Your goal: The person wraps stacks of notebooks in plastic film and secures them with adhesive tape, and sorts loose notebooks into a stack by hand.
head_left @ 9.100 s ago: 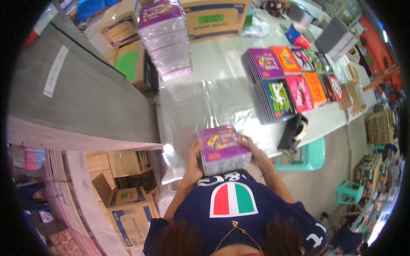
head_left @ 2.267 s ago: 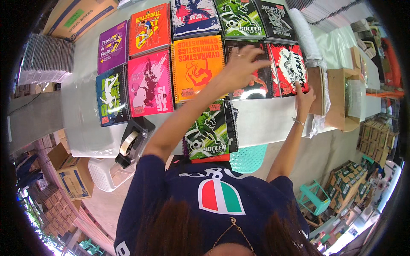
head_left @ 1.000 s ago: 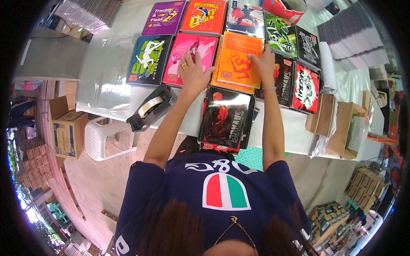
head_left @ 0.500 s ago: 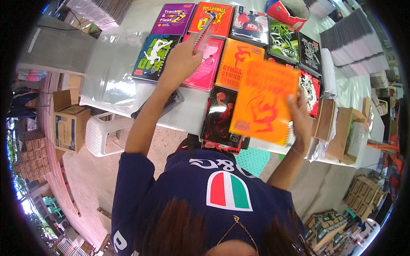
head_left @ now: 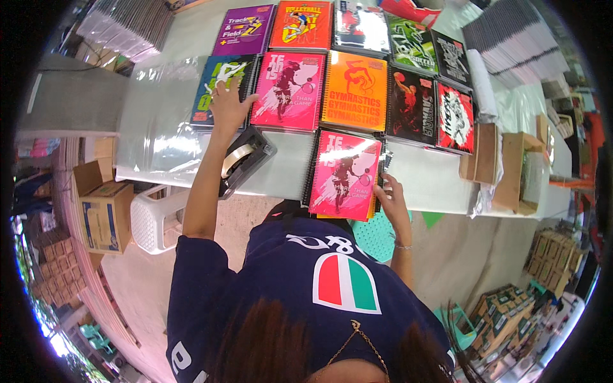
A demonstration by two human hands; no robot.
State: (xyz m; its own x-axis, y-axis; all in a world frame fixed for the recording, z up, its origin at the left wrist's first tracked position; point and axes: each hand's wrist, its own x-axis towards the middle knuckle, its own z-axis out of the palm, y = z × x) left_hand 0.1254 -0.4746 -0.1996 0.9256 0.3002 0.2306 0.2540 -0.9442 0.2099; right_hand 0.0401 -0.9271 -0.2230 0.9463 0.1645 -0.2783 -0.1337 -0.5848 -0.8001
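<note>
My left hand lies with spread fingers over a blue-green spiral notebook, the leftmost of the near row. A pink tennis notebook tops a small pile at the table's front edge, with black and orange edges showing beneath. My right hand touches the pile's right edge, its fingers loosely bent and apart. Beyond the pile lie another pink notebook, an orange gymnastics notebook, a black basketball notebook and a red-and-white notebook.
A black tape dispenser sits beside my left forearm. Purple, orange-red volleyball and green soccer notebooks fill the back row. Tall notebook stacks rise at right. Cardboard boxes and a white stool stand nearby.
The orange notebook has left my right hand's grasp. The pink notebook my left hand was lifting now tops the front pile. My left hand has moved left to the blue-green notebook.
</note>
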